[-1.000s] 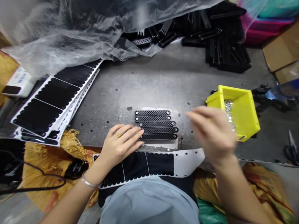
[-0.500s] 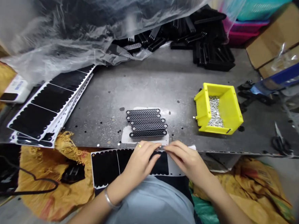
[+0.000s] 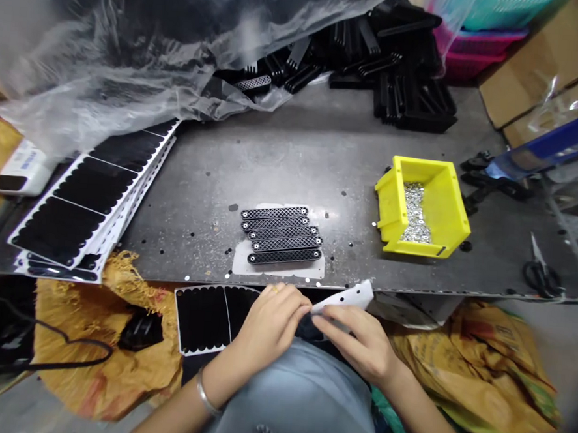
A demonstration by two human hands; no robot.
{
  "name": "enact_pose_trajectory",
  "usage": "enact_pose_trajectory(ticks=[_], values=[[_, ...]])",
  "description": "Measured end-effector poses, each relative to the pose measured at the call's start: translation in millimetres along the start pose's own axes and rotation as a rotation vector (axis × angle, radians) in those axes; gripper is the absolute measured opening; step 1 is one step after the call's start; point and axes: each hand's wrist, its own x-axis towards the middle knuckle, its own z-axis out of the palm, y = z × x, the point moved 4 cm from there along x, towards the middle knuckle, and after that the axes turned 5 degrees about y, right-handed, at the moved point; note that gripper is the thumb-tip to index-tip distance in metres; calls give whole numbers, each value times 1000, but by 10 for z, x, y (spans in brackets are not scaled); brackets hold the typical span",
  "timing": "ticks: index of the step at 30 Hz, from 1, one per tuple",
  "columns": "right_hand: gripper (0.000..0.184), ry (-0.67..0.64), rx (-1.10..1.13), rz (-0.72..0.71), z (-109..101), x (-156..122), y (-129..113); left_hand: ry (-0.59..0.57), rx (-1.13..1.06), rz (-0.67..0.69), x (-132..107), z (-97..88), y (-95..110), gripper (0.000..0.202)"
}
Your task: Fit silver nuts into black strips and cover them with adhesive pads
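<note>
A sheet of black stickers on white backing [image 3: 201,325] lies across my lap below the table's front edge. Its right end is bent upward, showing a pale underside with small dark holes. My left hand [image 3: 274,317] pinches the sheet at the bend, thumb against the fingers. Close beside it, my right hand [image 3: 357,343] grips the raised end between thumb and fingers. Whether a loose sticker is between the fingertips cannot be made out. Just beyond my hands, several black textured strips [image 3: 282,237] with a metal ring at each end lie side by side on a pale sheet.
At the right stands a yellow bin [image 3: 449,210] with small metal pieces, and scissors [image 3: 543,271] lie farther right. More sticker sheets [image 3: 82,200] are stacked at left. Black plastic parts [image 3: 399,86] are heaped at the back beside clear plastic film [image 3: 131,83].
The sheet's right end has come up and folded over, showing its pale underside. My hands have moved slightly down towards me, and the right hand has turned.
</note>
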Motion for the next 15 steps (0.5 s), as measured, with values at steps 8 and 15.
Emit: enact_pose_trajectory(ticks=[8, 15], values=[[18, 363, 404, 534, -616, 240, 167, 356, 277, 265, 216, 124, -27, 18], [38, -25, -114, 20, 287, 1077, 75, 532, 199, -132, -2, -508, -401, 7]])
